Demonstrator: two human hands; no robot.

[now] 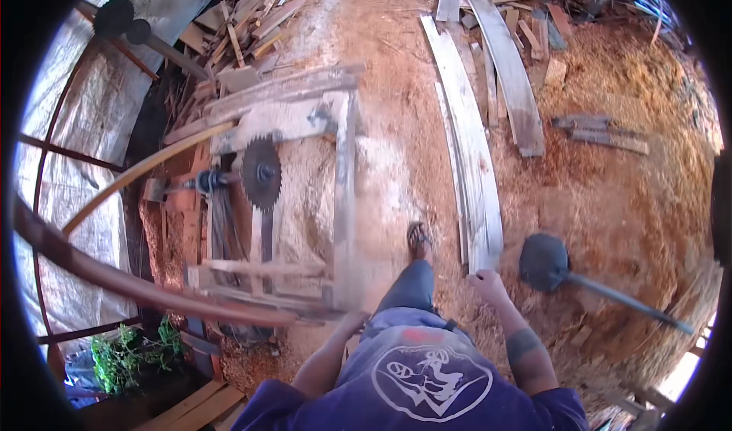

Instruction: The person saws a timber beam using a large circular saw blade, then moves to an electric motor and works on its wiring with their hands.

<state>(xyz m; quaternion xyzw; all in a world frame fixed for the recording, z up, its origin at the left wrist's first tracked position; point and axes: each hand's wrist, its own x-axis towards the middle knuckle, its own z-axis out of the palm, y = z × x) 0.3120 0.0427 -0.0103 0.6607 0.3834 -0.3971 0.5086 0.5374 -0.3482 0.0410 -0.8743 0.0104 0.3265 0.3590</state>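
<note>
My right hand (486, 286) is closed on the near end of a long pale plank (474, 164). The plank lies lengthwise along the sawdust floor, with a narrower strip of wood along its left edge. My left hand (352, 323) hangs low beside the near right corner of a wooden saw frame (345, 194). Its fingers are blurred, so I cannot make out their pose or whether they touch the frame. Inside the frame stands a toothed circular saw blade (261, 172) on a shaft.
Right of the plank lies a shovel (543, 263) with a long handle. Further off are a grey board (512, 72), short dark wood pieces (598, 135) and a scrap heap (252, 30). A reddish-brown beam (137, 278) crosses at left. Green leaves (133, 355) show lower left.
</note>
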